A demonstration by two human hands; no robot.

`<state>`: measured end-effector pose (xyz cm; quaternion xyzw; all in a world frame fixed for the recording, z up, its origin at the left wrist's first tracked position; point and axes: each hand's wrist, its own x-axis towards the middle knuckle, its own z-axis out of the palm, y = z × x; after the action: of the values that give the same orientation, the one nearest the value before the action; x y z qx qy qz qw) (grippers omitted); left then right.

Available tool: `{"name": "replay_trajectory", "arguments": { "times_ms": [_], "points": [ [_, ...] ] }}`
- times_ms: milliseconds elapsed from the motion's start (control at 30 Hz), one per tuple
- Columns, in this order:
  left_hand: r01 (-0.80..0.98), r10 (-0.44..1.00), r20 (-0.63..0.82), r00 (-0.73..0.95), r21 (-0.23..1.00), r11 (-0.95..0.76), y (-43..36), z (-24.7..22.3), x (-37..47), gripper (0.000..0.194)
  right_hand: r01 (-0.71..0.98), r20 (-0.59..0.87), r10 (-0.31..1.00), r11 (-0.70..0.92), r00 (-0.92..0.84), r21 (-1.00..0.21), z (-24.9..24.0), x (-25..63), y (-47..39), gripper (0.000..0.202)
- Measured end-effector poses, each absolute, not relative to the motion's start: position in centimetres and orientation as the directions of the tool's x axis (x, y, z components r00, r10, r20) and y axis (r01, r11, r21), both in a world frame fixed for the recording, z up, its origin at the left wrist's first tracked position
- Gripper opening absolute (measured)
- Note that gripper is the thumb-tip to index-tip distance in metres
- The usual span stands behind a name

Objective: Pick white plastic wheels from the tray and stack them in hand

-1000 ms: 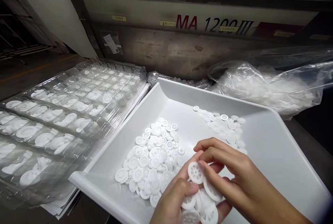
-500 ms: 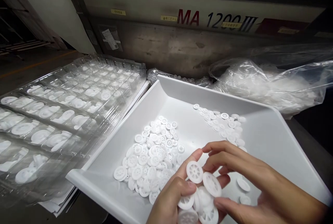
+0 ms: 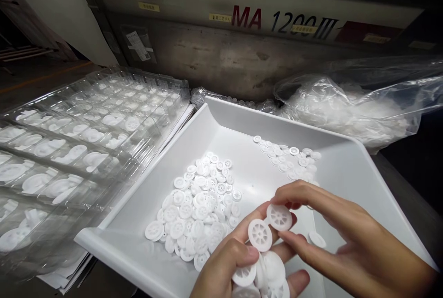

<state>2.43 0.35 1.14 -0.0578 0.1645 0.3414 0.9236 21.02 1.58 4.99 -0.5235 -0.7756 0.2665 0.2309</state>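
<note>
My left hand [image 3: 226, 265] is cupped low over the white tray [image 3: 349, 169] and holds a handful of small white plastic wheels [image 3: 265, 265], one of them up at its fingertips. My right hand [image 3: 332, 238] pinches a single white wheel [image 3: 278, 216] between thumb and fingers, just right of the left hand's top wheel. A heap of the same white wheels [image 3: 199, 210] lies on the tray's left half. A smaller scatter of wheels [image 3: 290, 157] lies near its far right side.
Clear blister trays [image 3: 79, 146] with white parts in their pockets are stacked to the left. A clear plastic bag of white parts [image 3: 353, 109] lies behind the tray at right. A grey machine front marked MA 1200 [image 3: 249, 16] closes off the back.
My right hand has lifted one wheel off the left hand's pile and now holds it up between its fingertips. The view has shifted slightly.
</note>
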Motion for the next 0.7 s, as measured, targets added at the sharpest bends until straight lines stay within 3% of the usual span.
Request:
{"name": "replay_trajectory", "arguments": {
  "times_ms": [167, 367, 700],
  "points": [
    [-0.661, 0.637, -0.307, 0.707, 0.035, 0.750, 0.5, 1.3, 2.5, 0.047, 0.684, 0.044, 0.934, 0.291, -0.355, -0.669, 5.3, 20.9, 1.9, 0.017],
    [-0.634, 0.626, -0.316, 0.713, 0.091, 0.768, 0.4, 1.2, 2.5, 0.046, 0.740, 0.126, 0.961, 0.269, -0.245, -0.617, 5.1, 20.3, 1.9, 0.023],
    [-0.636, 0.606, -0.302, 0.736, 0.000, 0.772, 0.3, 0.9, 2.1, 0.046, 0.765, 0.090, 0.955, 0.280, -0.281, -0.580, 5.1, 19.7, 2.0, 0.025]
  ]
}}
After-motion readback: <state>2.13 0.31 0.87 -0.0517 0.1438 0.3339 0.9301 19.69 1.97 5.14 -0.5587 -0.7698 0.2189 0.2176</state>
